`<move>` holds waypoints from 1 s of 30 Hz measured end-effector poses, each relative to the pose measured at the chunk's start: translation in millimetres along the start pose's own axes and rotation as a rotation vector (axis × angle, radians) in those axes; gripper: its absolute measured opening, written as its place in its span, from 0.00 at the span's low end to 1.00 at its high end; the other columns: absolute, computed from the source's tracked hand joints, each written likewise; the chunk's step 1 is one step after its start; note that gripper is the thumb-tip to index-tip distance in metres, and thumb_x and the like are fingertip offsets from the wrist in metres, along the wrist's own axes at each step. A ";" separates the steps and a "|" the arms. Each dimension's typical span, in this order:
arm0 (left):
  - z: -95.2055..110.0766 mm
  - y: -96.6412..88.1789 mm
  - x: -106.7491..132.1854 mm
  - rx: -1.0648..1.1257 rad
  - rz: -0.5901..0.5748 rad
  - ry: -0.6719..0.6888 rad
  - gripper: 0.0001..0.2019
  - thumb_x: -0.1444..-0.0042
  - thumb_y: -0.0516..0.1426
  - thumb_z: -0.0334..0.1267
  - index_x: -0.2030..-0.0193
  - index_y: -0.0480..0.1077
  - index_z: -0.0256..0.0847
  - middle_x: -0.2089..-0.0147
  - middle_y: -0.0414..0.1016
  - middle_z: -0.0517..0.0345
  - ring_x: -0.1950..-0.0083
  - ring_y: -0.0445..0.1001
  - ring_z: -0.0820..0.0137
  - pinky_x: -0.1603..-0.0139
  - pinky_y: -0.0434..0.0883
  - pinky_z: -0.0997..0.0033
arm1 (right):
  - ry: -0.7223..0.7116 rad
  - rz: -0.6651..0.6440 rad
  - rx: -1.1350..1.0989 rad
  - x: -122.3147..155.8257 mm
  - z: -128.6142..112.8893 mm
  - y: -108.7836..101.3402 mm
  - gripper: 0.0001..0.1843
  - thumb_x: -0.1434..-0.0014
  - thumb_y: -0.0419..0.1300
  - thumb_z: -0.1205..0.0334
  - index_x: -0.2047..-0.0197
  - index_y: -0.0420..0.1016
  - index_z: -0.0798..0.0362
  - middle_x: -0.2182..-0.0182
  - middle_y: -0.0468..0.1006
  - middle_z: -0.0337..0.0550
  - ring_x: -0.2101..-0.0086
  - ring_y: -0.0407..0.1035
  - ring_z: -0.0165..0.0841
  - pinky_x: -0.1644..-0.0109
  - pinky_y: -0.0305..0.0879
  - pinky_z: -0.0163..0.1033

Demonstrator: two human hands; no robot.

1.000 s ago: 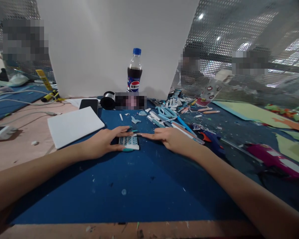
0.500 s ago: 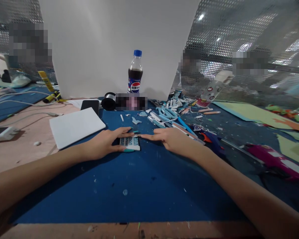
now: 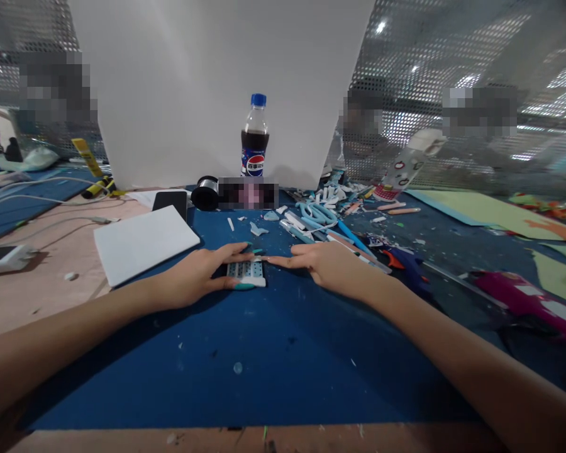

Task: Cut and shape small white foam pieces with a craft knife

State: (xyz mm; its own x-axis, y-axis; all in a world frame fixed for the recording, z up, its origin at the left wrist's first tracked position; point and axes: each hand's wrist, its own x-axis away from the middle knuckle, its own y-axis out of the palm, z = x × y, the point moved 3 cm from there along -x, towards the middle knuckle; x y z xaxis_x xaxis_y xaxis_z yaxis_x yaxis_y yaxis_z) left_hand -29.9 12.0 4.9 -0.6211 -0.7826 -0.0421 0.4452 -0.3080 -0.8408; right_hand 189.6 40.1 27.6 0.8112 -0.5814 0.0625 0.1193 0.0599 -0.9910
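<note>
A small, flat, pale piece with rows of bluish spots [image 3: 248,270] and white strips along its near and far edges lies on the blue mat [image 3: 283,358]. My left hand [image 3: 193,277] grips it from the left, thumb on the near edge and fingers on the far edge. The nails are teal. From the right, my right hand [image 3: 327,267] stretches its index finger to the piece's far right corner, touching it there; its other fingers are curled under. Whether that fingertip holds anything tiny is too small to tell.
Behind the hands stand a cola bottle [image 3: 255,141] and a wire spool [image 3: 206,193]. A white board [image 3: 146,244] overlaps a phone [image 3: 170,201] at left. Blue and white scraps [image 3: 327,198], pens, a blue glue gun [image 3: 408,267] and a magenta tool [image 3: 523,299] lie right.
The view has shifted very slightly. Both hands keep nearly the same place and pose at the spotted piece, with the right index finger still at its far right corner.
</note>
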 end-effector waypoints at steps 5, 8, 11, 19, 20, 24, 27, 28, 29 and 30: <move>-1.0 -0.1 0.1 -0.002 -0.005 -0.020 0.29 0.40 0.50 0.43 0.35 0.42 0.46 0.38 0.58 0.55 0.49 0.70 0.62 0.56 0.67 0.67 | 0.016 -0.009 0.035 1.3 -2.2 -3.2 0.41 0.53 0.45 0.80 0.40 0.55 0.34 0.73 0.67 0.39 0.79 0.53 0.25 0.80 0.39 0.32; -1.3 -0.4 0.3 -0.029 -0.013 -0.036 0.30 0.40 0.50 0.45 0.35 0.41 0.46 0.37 0.56 0.56 0.47 0.69 0.60 0.55 0.67 0.67 | 0.002 0.002 0.033 2.1 -2.2 -2.4 0.40 0.51 0.45 0.80 0.40 0.56 0.35 0.73 0.67 0.39 0.79 0.54 0.25 0.80 0.40 0.32; -0.5 -0.9 0.9 -0.051 -0.009 -0.039 0.30 0.40 0.50 0.45 0.34 0.41 0.46 0.37 0.57 0.57 0.45 0.67 0.59 0.54 0.67 0.66 | 0.002 0.005 0.035 3.2 -1.8 -2.3 0.39 0.51 0.45 0.80 0.40 0.56 0.36 0.72 0.68 0.39 0.79 0.54 0.25 0.80 0.40 0.32; 1.4 -0.9 0.6 -0.015 -0.016 -0.028 0.31 0.40 0.49 0.45 0.34 0.39 0.46 0.38 0.58 0.56 0.50 0.70 0.60 0.57 0.68 0.66 | 0.020 -0.015 -0.007 6.9 1.1 -5.5 0.41 0.53 0.44 0.81 0.40 0.57 0.38 0.71 0.71 0.41 0.80 0.54 0.25 0.77 0.43 0.33; 1.4 -1.0 0.4 -0.012 -0.017 -0.026 0.30 0.40 0.49 0.45 0.34 0.39 0.46 0.38 0.58 0.55 0.50 0.71 0.60 0.57 0.68 0.66 | 0.025 -0.019 -0.016 8.5 3.3 -5.7 0.40 0.53 0.44 0.81 0.40 0.57 0.38 0.71 0.71 0.41 0.79 0.56 0.26 0.77 0.44 0.33; 1.4 -1.4 -0.2 -0.020 -0.019 -0.015 0.30 0.40 0.50 0.44 0.35 0.41 0.47 0.38 0.58 0.56 0.50 0.70 0.61 0.55 0.67 0.65 | 0.011 -0.008 -0.036 16.8 13.0 -8.4 0.39 0.50 0.43 0.81 0.40 0.56 0.36 0.69 0.72 0.40 0.75 0.59 0.28 0.72 0.49 0.33; 1.0 -1.5 -0.3 -0.022 -0.018 -0.001 0.29 0.40 0.50 0.44 0.35 0.41 0.48 0.38 0.58 0.57 0.47 0.68 0.60 0.52 0.66 0.64 | 0.002 -0.023 -0.022 19.6 16.3 -9.4 0.38 0.48 0.43 0.80 0.40 0.54 0.34 0.70 0.72 0.39 0.77 0.56 0.27 0.73 0.48 0.33; 0.8 -1.4 -0.3 -0.018 -0.018 0.005 0.29 0.40 0.50 0.44 0.35 0.41 0.48 0.38 0.58 0.57 0.47 0.68 0.60 0.52 0.66 0.64 | 0.015 -0.019 -0.010 19.3 16.3 -9.3 0.38 0.48 0.43 0.79 0.39 0.54 0.34 0.71 0.71 0.39 0.77 0.55 0.27 0.74 0.47 0.33; 0.5 -1.3 -0.4 -0.014 -0.016 0.010 0.29 0.40 0.50 0.44 0.35 0.41 0.47 0.38 0.58 0.57 0.46 0.68 0.60 0.52 0.66 0.64 | 0.032 -0.009 0.003 18.4 15.5 -8.8 0.37 0.47 0.43 0.79 0.39 0.53 0.34 0.71 0.71 0.39 0.77 0.55 0.27 0.74 0.47 0.33; 0.2 -1.1 -0.4 -0.012 -0.014 0.014 0.29 0.40 0.50 0.44 0.35 0.41 0.47 0.38 0.59 0.56 0.46 0.68 0.60 0.52 0.66 0.64 | 0.045 0.004 0.013 17.1 14.0 -8.0 0.37 0.47 0.43 0.79 0.39 0.53 0.35 0.72 0.70 0.40 0.77 0.54 0.27 0.74 0.46 0.33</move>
State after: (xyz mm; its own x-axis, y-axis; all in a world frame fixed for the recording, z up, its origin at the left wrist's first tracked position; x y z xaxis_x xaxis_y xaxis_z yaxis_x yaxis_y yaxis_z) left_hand -30.0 12.6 6.0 -0.6360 -0.7708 -0.0377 0.4290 -0.3126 -0.8475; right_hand 210.5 41.0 38.2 0.7852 -0.6171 0.0525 0.1238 0.0733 -0.9896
